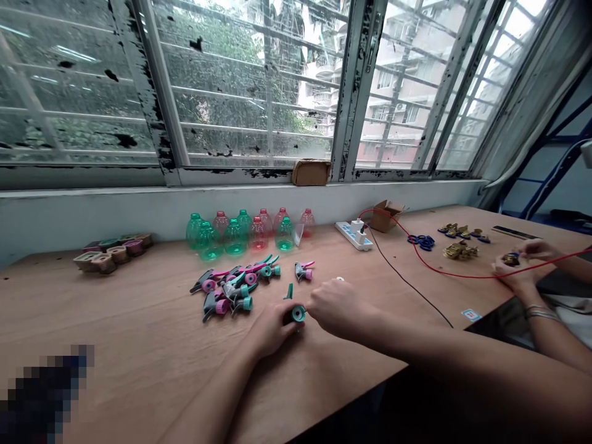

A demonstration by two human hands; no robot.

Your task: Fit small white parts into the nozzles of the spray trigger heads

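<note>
My left hand is closed around a spray trigger head, its green collar turned toward me and its green lever pointing up. Close at its right side is my right hand, curled in a fist-like pinch near the collar; what its fingers hold is hidden. Just behind the hands lies a heap of grey trigger heads with pink and green collars and levers. A single pink-and-grey trigger head lies apart from them. A small white round piece shows beyond my right hand.
Several green and red bottles stand by the wall. Stacked small containers sit at left. A power strip, a cardboard box and a red cable are at right. There a co-worker's hands handle a small gold-and-blue part.
</note>
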